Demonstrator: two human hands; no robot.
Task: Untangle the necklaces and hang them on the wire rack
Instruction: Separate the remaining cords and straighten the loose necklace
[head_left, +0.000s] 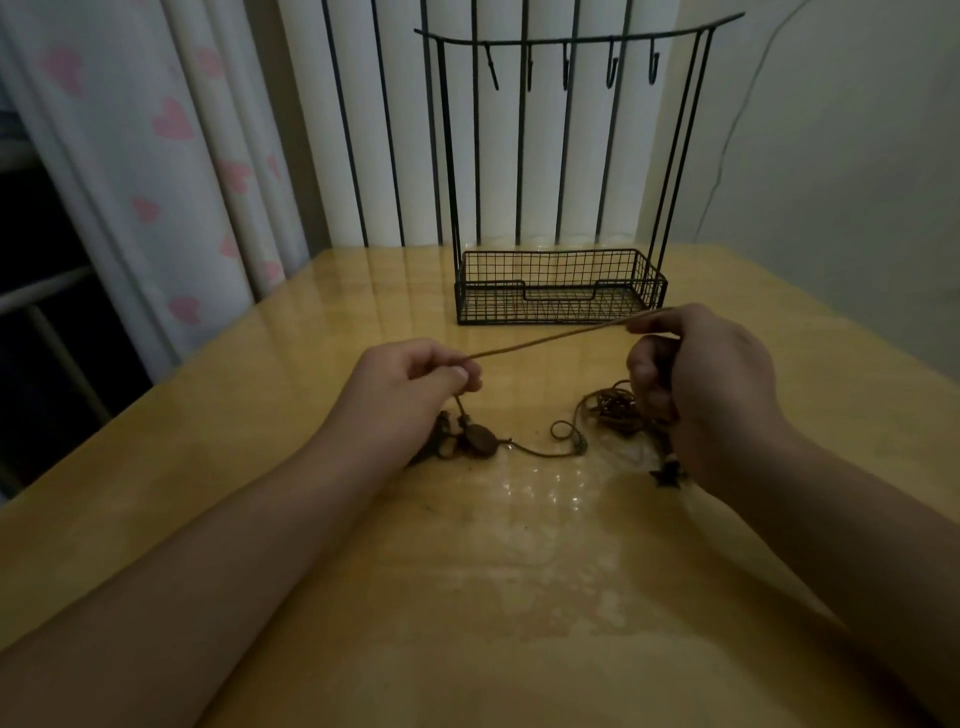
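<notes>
A tan necklace cord (550, 338) is stretched taut between my two hands above the table. My left hand (415, 379) pinches its left end, and a short length drops from that hand to a dark oval pendant (480, 439) lying on the table. My right hand (701, 374) pinches the cord's right end. A tangle of brown cords (613, 405) sits under and beside my right hand, with a thin loop (563, 439) trailing toward the pendant. A small dark star charm (668, 475) lies below my right hand. The black wire rack (561, 283) stands behind, its hooks (613, 67) bare.
The glossy wooden table (467, 571) stretches toward me. The rack's mesh basket sits at the table's far side, against a white curtain with black vertical bars (389, 130). A heart-print curtain (171, 156) hangs at the left, a plain wall at the right.
</notes>
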